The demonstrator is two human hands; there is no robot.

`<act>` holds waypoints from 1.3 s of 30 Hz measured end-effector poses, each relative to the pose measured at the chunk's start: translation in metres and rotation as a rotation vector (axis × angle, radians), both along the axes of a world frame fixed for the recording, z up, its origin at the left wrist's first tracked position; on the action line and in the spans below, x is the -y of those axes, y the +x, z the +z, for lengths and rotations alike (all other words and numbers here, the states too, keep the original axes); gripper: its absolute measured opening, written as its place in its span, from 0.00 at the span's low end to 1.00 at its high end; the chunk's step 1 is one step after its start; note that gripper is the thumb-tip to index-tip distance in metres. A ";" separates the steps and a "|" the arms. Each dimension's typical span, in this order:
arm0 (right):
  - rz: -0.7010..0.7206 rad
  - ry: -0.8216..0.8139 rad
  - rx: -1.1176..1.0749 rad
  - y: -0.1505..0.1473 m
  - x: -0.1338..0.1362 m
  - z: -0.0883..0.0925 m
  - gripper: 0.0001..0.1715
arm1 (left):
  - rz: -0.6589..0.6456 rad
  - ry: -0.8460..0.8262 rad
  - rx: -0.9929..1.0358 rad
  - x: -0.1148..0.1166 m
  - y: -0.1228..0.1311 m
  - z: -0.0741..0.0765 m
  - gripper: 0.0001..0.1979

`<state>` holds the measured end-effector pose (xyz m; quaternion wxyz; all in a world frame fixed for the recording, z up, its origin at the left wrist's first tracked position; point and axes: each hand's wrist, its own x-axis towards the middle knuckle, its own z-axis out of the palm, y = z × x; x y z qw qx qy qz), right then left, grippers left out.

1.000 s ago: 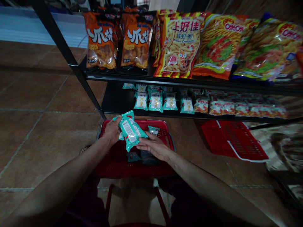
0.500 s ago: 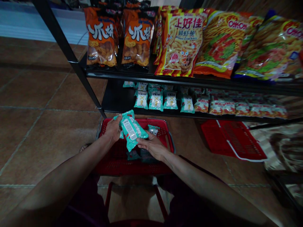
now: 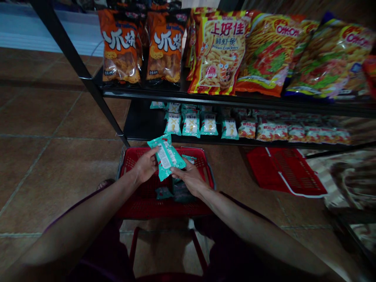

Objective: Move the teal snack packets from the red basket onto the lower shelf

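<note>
A teal snack packet (image 3: 167,156), its white label facing up, is held tilted above the red shopping basket (image 3: 164,211). My left hand (image 3: 145,167) grips its left side, thumb on top and the other fingers partly hidden. At the lower right corner, my right hand (image 3: 190,178) pinches the same packet between thumb and fingers. Inside the basket lie several more teal packets (image 3: 163,192), partly covered by my right hand and in shadow.
Ahead, a black shelf (image 3: 141,127) carries small teal packets (image 3: 190,124) and red-and-white packets (image 3: 266,130). Large snack bags (image 3: 221,55) stand on the tier above. A second red basket (image 3: 288,170) sits on the floor at right. A red stool (image 3: 133,246) is below me.
My left hand has shifted slightly down, its thumb now lying on the packet's face. The packet has turned a little between my hands. The view has swung slightly right.
</note>
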<state>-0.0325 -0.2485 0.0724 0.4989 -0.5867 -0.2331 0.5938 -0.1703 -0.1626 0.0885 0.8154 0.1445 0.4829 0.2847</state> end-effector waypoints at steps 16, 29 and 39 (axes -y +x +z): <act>0.042 0.026 0.086 0.005 -0.002 0.004 0.22 | -0.110 0.296 0.072 0.025 0.003 -0.010 0.24; -0.112 -0.029 -0.087 0.028 -0.022 0.015 0.30 | -0.327 0.418 -0.005 0.031 -0.004 -0.016 0.27; -0.008 0.026 -0.052 0.029 -0.019 0.016 0.31 | -0.326 0.384 -0.024 0.030 0.001 -0.015 0.27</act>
